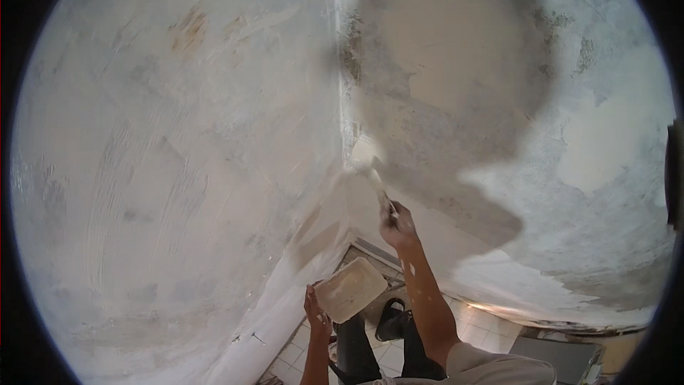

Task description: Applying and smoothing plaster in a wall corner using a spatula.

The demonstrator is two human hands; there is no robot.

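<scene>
My right hand (397, 224) grips the handle of a putty knife (377, 180). Its pale, filler-smeared blade is up against the right wall (442, 199), just beside the inside corner. Low on the left, my left hand (315, 306) is closed around one side of a shallow rectangular tub (362, 303), with pale filler smeared over it. The tub hangs above my legs, apart from the walls. Whitish filler patches and streaks cover the left wall (178, 185) and the right one. White spots dot my right forearm.
Both walls meet in a vertical corner straight ahead. A large head shadow darkens the right wall. Beneath me are white floor tiles (288, 353) and my dark shoe (391, 310). A grey flat panel (556, 358) lies at lower right; a dark object (672, 175) juts in at the right edge.
</scene>
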